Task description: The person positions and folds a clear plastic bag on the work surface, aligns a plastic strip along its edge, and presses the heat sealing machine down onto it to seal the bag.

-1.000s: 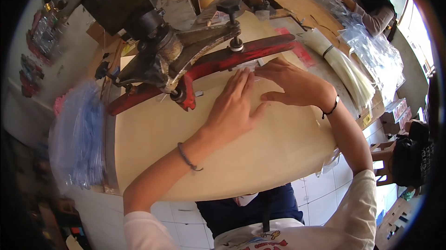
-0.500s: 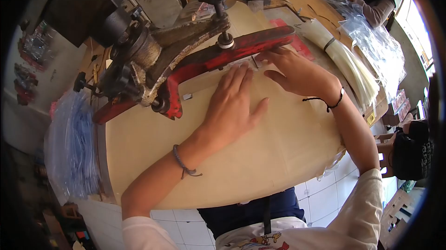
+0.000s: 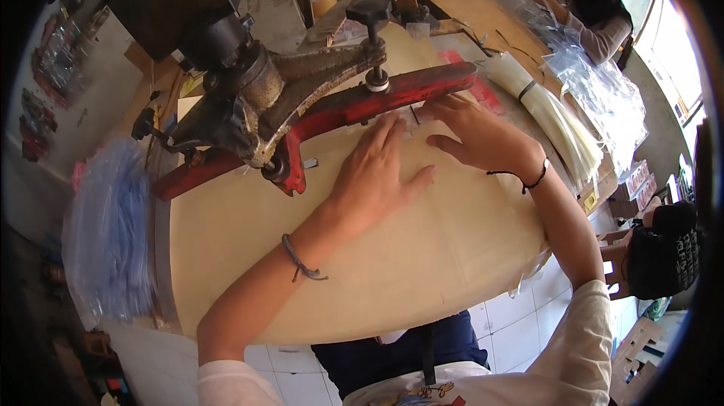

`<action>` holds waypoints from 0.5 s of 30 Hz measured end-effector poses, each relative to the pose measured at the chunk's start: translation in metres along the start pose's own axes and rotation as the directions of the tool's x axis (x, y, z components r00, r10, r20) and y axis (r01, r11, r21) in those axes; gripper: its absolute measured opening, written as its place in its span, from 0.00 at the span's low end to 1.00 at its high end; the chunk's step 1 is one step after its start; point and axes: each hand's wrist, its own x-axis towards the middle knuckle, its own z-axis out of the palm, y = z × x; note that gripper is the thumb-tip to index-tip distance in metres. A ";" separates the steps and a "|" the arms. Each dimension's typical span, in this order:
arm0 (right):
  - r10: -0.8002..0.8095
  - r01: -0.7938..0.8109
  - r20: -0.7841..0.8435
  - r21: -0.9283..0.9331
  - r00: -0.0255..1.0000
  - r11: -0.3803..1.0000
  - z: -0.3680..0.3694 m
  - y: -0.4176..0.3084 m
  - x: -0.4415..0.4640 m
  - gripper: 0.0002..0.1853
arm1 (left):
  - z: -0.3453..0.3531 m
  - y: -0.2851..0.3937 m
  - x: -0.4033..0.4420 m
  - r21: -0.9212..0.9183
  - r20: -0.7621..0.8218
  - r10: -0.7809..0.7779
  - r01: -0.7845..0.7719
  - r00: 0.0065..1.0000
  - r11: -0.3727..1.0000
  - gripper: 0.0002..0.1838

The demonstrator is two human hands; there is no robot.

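A red metal bar (image 3: 392,98) of a press-like machine crosses the tan sheet-covered work surface (image 3: 339,278). Just in front of the bar, my left hand (image 3: 375,168) lies flat, fingers extended and thumb spread. Its fingertips touch the edge of a thin clear plastic piece (image 3: 408,124), most of which is hard to make out. My right hand (image 3: 483,134) is beside it on the right, thumb apart from the fingers. Its fingertips reach the bar's lower edge near the plastic and are partly hidden there; no object shows in its grasp.
A clamp arm with a black knob (image 3: 369,10) stands over the bar. Stacked bluish plastic sheets (image 3: 109,240) hang at the left. To the right lie a tied bundle of pale strips (image 3: 554,115) and clear plastic (image 3: 603,93). Another person (image 3: 599,13) sits at the upper right.
The view has shifted slightly, so the machine appears a little lower and further right. Both hands stay near the bar, with the left fingers drawn slightly closer together.
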 end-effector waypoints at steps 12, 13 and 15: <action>0.004 -0.004 0.015 -0.002 1.000 1.000 -0.001 0.002 0.002 0.22 | 0.000 -0.007 0.002 0.040 0.021 0.051 -0.052 0.998 0.998 0.43; 0.003 -0.003 0.017 -0.008 1.000 1.000 0.000 0.002 0.002 0.22 | 0.001 -0.008 0.001 0.033 0.016 0.060 -0.061 0.998 0.998 0.43; 0.016 -0.016 0.022 -0.006 1.000 1.000 0.001 0.003 0.004 0.22 | 0.001 -0.008 0.001 0.047 0.018 0.064 -0.064 0.998 0.997 0.43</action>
